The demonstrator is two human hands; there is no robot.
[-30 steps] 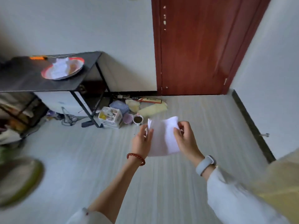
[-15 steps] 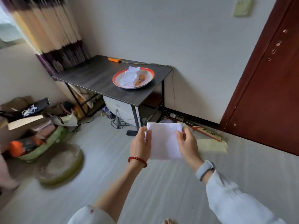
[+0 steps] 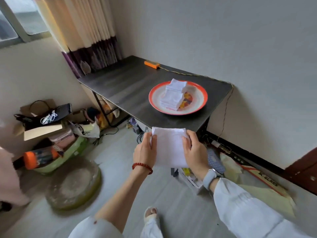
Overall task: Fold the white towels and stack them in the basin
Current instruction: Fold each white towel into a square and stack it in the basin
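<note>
Folded white towel (image 3: 169, 148) hung in the air between your hands, short of the near edge of the dark table (image 3: 120, 90); your left hand (image 3: 145, 150) pinched its left edge and your right hand (image 3: 195, 152) gripped its right edge, fingers curled onto the cloth. Beyond it, on the table, the orange-rimmed basin (image 3: 199, 103) held a stack of folded towels (image 3: 173, 95). An orange device (image 3: 151, 64) lay at the table's far side by the wall.
</note>
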